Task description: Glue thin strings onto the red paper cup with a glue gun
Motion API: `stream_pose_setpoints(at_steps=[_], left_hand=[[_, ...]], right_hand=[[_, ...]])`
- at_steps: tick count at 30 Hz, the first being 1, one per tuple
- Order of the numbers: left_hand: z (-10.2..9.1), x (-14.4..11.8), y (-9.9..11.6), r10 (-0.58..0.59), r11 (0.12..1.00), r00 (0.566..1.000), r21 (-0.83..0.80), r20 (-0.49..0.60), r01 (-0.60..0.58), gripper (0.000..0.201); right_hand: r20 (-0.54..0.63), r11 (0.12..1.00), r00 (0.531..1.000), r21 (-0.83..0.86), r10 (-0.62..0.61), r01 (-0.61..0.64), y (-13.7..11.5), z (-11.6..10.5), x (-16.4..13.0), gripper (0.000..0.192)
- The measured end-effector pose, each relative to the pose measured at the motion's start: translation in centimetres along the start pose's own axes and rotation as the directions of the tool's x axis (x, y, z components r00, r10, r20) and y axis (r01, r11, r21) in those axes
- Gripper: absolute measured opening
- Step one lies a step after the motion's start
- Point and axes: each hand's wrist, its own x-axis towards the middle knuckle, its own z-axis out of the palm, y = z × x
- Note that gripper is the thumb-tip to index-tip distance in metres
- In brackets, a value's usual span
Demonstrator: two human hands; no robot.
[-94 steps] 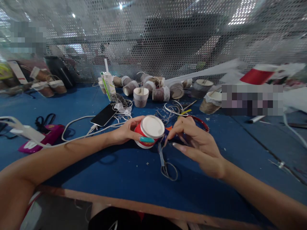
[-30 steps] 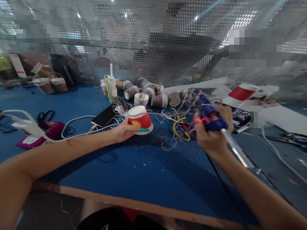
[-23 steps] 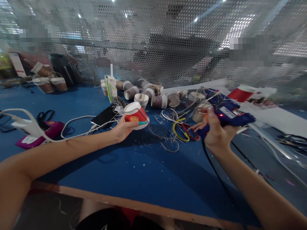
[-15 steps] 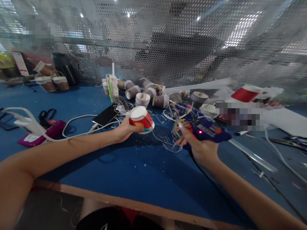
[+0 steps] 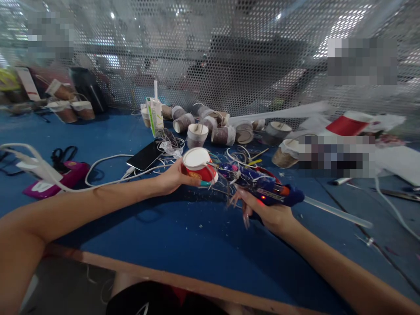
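My left hand (image 5: 177,178) is closed around a red paper cup (image 5: 210,171), which is tilted with its white base facing up. In my right hand (image 5: 262,208) is a blue hot glue gun (image 5: 252,181) with a small red light lit on its side. A clear glue stick (image 5: 341,213) sticks out of the gun's back end. The nozzle points left and reaches the side of the cup; whether it touches cannot be made out. Thin strands of dried glue and fibre cling to the gun's front.
Several brown-wrapped paper cups (image 5: 223,135) lie behind my hands, near a drink carton (image 5: 155,116) with a straw. A black phone (image 5: 144,156) with a white cable lies left. A purple power strip (image 5: 61,179) is further left. Perforated metal mesh (image 5: 183,57) stands behind.
The glue gun has swung level and moved left, bringing its nozzle to the cup's side. The cup has shifted slightly right in my left hand.
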Motion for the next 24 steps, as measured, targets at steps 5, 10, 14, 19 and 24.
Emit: stream_pose_setpoints(at_steps=[5, 10, 14, 19, 24], left_hand=[[-0.1, 0.08, -0.2, 0.008, 1.0, 1.0, -0.022, -0.006, -0.008, 0.095], [-0.11, 0.1, -0.26, 0.011, 1.0, 1.0, -0.012, -0.023, -0.011, 0.096], [-0.08, 0.09, -0.19, 0.009, 1.0, 1.0, 0.004, -0.022, -0.009, 0.094], [-0.15, 0.15, -0.22, 0.027, 1.0, 1.0, -0.004, -0.011, -0.027, 0.094], [-0.13, 0.1, -0.15, 0.024, 1.0, 1.0, 0.02, -0.004, -0.023, 0.091]], right_hand=[[-0.014, 1.0, 1.0, 0.006, 0.019, -0.019, -0.23, 0.05, -0.06, 0.047], [0.019, 1.0, 0.999, -0.005, 0.03, -0.03, -0.35, 0.09, -0.15, 0.044], [0.037, 0.999, 0.999, -0.015, -0.035, 0.035, -0.26, 0.04, -0.08, 0.039], [0.021, 0.998, 0.999, -0.04, -0.047, 0.048, -0.17, -0.08, -0.11, 0.037], [0.054, 0.998, 0.997, -0.027, -0.052, 0.054, -0.36, 0.02, -0.11, 0.038]])
